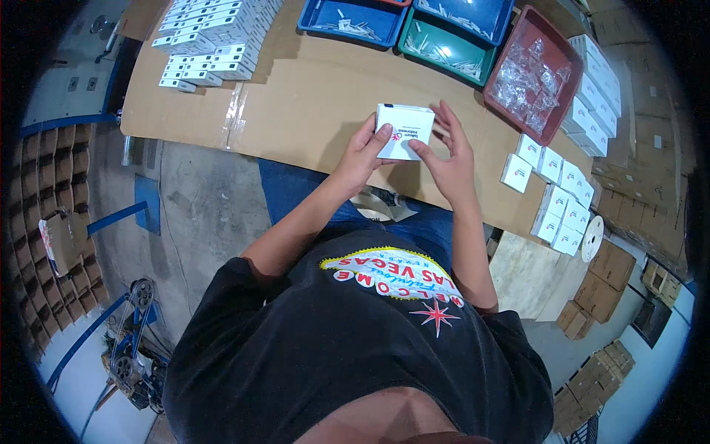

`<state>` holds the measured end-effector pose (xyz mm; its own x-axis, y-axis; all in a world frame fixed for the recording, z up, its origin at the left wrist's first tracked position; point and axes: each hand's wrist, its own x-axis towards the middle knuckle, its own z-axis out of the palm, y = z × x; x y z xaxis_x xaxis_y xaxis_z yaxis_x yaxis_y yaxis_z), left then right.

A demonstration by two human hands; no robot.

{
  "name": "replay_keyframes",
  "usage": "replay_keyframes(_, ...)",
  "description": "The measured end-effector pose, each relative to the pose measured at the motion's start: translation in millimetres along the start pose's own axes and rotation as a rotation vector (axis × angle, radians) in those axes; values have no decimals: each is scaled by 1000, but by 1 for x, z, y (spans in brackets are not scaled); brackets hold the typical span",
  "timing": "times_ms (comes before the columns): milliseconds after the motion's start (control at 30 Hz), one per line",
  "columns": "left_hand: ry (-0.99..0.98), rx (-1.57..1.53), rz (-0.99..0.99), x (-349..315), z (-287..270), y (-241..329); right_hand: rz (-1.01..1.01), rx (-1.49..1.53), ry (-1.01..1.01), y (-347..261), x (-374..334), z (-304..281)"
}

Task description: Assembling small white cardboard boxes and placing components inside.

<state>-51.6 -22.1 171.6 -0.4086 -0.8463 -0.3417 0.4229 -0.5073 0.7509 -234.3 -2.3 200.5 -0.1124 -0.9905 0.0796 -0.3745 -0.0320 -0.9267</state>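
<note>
A small white carton [404, 124] with red and dark print is held above the near edge of the table. My left hand [361, 152] grips its left side, thumb on the printed face and the other fingers mostly hidden behind. At the carton's right side is my right hand [451, 161], its thumb over the lower right corner of the face. The other fingers of that hand are stretched out and apart beside the right edge; whether they touch the carton I cannot tell.
The table [310, 96] is covered in brown cardboard. Stacked white boxes [222, 37] stand far left. Along the back are a blue bin [355, 35], a green bin [444, 55] with white pieces, and a red tray [510, 122] of clear plastic bags. Small white cartons [566, 192] lie right.
</note>
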Motion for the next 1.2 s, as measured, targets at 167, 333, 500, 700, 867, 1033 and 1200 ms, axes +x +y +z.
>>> replay_keyframes(167, -71, 52, 119, -6, -3, 3, 281, 98, -254, 2, -7, -22)
replay_keyframes(333, -157, 168, 135, -18, -2, 14, 268, 155, -334, -7, -18, -30)
replay_keyframes(500, -248, 227, 124, -34, 2, 30, 188, 89, -307, -15, -31, -34)
replay_keyframes(700, -375, 228, 23, -64, 1, 44, -20, -21, -235, -29, -59, -37)
replay_keyframes(867, -412, 249, -58, -82, 3, 53, -145, -34, -185, -35, -80, -35)
replay_keyframes(1033, -469, 311, -13, -89, -1, 52, -177, -90, -159, -43, -86, -33)
replay_keyframes(1200, -510, 355, 72, -90, -5, 47, -138, -144, -186, -44, -97, -36)
